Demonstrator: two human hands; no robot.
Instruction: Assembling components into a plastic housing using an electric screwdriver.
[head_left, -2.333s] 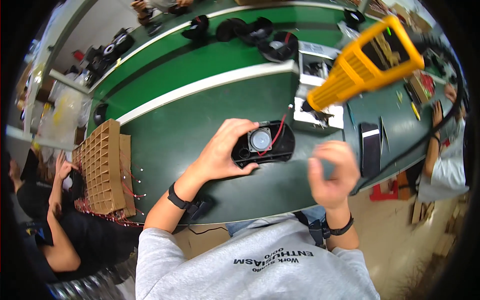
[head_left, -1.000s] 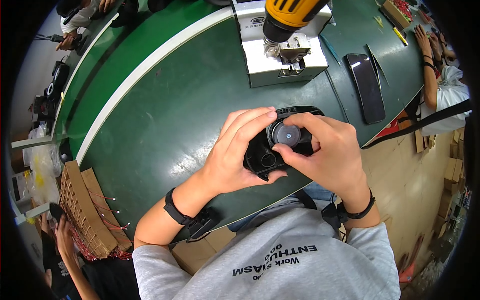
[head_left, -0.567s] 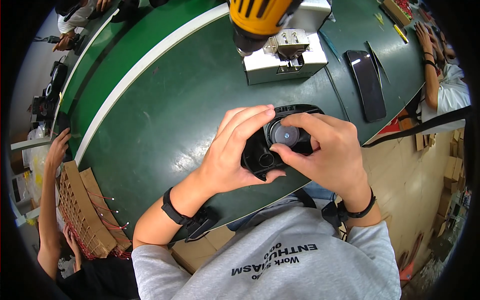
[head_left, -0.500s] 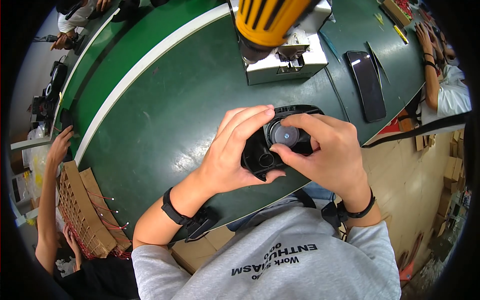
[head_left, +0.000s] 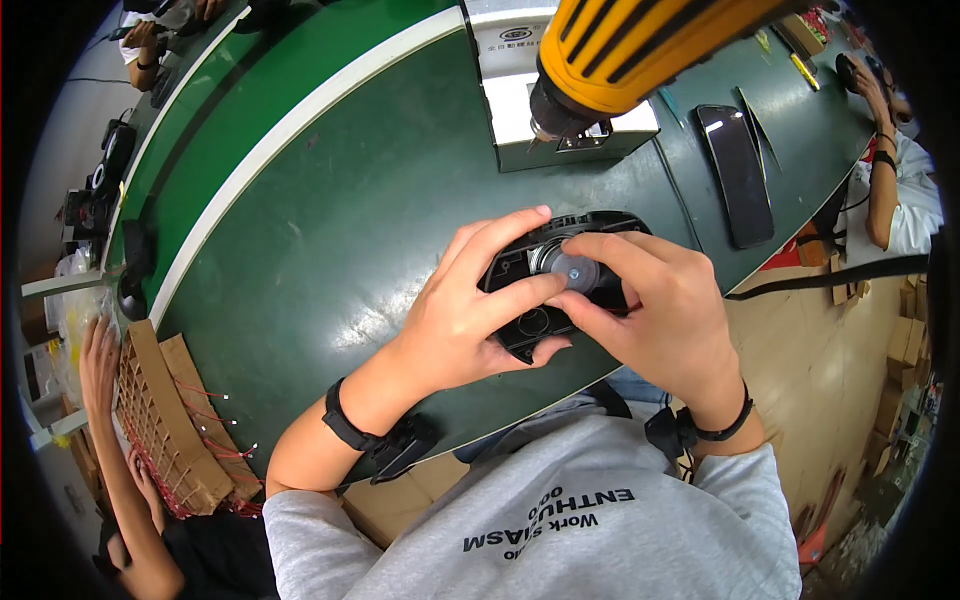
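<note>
Both hands are over a black plastic housing (head_left: 520, 345), a rounded shell with a round recess near its lower end. My left hand (head_left: 450, 300) grips its left side, thumb below, one finger stretched onto the round part in the middle. That part is a dark grey disc (head_left: 574, 272) with a small shiny centre and a metal rim, like the back of a speaker driver; it sits tilted in the housing. My right hand (head_left: 665, 305) pinches the disc between thumb and index finger. The other right fingers curl behind, partly hidden.
A yellow-and-black power screwdriver (head_left: 615, 60) hangs overhead before a white box (head_left: 510, 105). A smartphone (head_left: 737, 175) and tweezers (head_left: 758, 125) lie to the right. At left stands a partitioned cardboard tray (head_left: 165, 420) with red wires; a co-worker's arm (head_left: 125, 480) is beside it.
My left index finger has come down from the housing's upper edge onto the disc. The screwdriver overhead has swung right. The co-worker's hand at left has drawn back from the green surface.
</note>
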